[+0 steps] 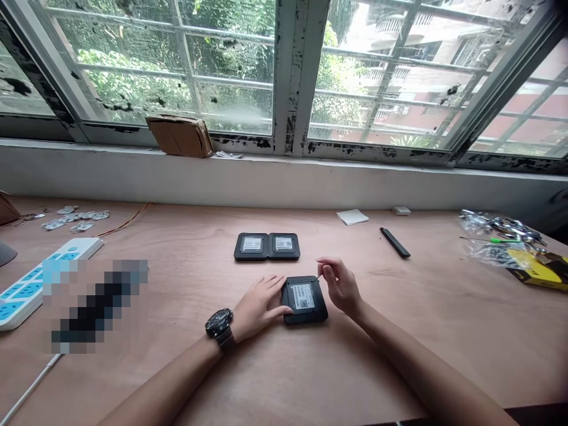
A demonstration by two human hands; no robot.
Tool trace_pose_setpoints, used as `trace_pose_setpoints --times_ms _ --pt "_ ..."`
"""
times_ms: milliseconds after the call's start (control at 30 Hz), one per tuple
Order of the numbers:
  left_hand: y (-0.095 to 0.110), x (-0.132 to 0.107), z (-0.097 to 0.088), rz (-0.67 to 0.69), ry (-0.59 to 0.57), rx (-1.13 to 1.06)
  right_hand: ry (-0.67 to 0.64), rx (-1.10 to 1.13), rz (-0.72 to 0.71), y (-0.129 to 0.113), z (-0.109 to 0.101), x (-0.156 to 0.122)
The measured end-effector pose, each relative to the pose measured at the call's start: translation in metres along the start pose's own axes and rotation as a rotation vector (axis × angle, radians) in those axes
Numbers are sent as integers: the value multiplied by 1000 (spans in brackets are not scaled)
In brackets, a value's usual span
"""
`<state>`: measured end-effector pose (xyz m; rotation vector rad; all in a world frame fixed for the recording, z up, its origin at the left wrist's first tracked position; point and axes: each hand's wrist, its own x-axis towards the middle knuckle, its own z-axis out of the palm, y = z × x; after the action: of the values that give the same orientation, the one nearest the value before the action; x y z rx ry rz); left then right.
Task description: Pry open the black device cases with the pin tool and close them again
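Note:
A black square device (310,303) with a white printed label lies flat on the wooden table (266,378). My left hand (261,307), with a black watch on the wrist, holds it at its left side, thumb on the near left edge and fingers at the far left corner. In a pinch, my right hand (341,287) has a thin rod-like tool (318,278), its tip at the device's far right corner. Most of the tool is hidden by the fingers, so its kind is unclear. Beyond them, two similar black devices (251,247) lie side by side, labels up.
On the left are a white power strip (53,278), a blurred-out dark object (100,305) and small white pieces (73,219). A black bar (394,242), white paper (352,217), plastic bags (497,231) and a yellow-black box (539,269) lie right. Cardboard (180,136) stands on the sill.

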<state>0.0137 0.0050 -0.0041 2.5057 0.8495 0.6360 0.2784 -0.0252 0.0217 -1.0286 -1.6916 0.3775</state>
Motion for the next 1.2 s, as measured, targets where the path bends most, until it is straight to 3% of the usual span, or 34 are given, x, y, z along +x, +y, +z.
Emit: trace_pose_setpoints --times_ms 300,467,567,700,833,1033,1200 --pt "-3 -1 -5 -24 -50 70 -69 -46 97 -7 -1 8" --pt "-13 -5 -17 -50 -69 127 -50 317 301 -13 -5 17" --pt "-24 -13 -25 -40 -82 125 -70 404 311 -13 -8 17" --pt "-35 -25 -37 -32 -56 104 -96 270 257 -17 -8 13" --pt "-37 -28 -47 -38 -7 47 102 276 145 -24 10 17" --pt "-30 -24 -51 -13 7 32 -8 287 179 -22 49 29" --pt "-30 -25 -51 -4 7 16 -25 250 201 -18 54 28"
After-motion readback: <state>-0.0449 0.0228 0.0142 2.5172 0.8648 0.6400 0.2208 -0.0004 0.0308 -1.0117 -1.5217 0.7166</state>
